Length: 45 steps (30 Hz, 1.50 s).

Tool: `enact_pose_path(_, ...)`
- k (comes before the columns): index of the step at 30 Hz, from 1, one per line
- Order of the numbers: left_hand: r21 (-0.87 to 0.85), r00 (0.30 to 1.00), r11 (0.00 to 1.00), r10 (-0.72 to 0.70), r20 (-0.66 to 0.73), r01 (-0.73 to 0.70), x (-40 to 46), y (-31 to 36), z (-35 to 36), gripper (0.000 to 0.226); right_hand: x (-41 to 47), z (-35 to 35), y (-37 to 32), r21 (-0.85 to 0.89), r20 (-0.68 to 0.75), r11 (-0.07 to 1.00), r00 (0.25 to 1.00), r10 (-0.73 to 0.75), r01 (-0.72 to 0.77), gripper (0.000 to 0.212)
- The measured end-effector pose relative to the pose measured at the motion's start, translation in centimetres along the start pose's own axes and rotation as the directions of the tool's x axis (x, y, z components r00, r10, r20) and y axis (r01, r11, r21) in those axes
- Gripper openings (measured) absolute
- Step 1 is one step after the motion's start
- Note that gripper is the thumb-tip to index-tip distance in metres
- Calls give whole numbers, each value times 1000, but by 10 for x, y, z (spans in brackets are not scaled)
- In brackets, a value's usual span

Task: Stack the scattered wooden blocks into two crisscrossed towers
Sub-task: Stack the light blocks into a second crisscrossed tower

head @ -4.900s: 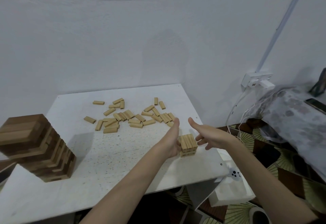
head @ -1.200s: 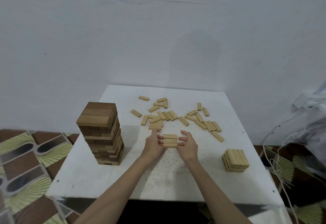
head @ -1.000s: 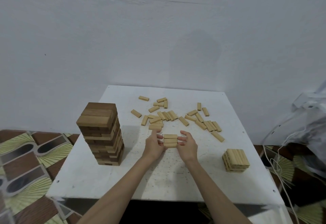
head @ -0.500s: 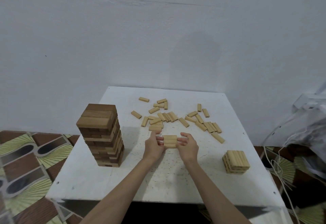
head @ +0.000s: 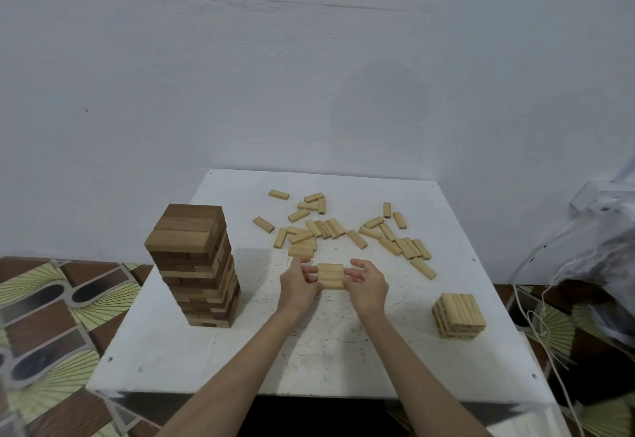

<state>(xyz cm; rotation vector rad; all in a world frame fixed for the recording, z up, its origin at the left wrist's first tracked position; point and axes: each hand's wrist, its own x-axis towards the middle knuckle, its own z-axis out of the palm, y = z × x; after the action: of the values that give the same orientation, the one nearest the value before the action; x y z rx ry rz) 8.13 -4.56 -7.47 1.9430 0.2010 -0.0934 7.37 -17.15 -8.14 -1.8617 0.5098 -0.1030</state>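
Note:
A row of three pale wooden blocks (head: 330, 275) sits between my hands at the middle of the white table (head: 343, 361). My left hand (head: 297, 285) grips its left end and my right hand (head: 366, 283) grips its right end. Several loose pale blocks (head: 343, 230) lie scattered behind them. A tall crisscrossed tower of darker blocks (head: 196, 264) stands at the left. A short crisscrossed stack of pale blocks (head: 458, 314) stands at the right front.
The table backs onto a white wall. Patterned floor tiles (head: 51, 299) show at the left. White cables (head: 543, 326) and a plastic-covered bundle (head: 604, 251) hang past the table's right edge.
Over the last second my hands stayed pressed on the row of three blocks, which has barely shifted. Several seconds earlier they were at the short pale stack on the right.

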Motion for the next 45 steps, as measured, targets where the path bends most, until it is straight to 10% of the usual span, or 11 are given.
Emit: enact_pose_path(45,-322,986,946,28,166,28,-100,92,132,57,-8,-214,19,246,-45,969,998,45,-33,38)
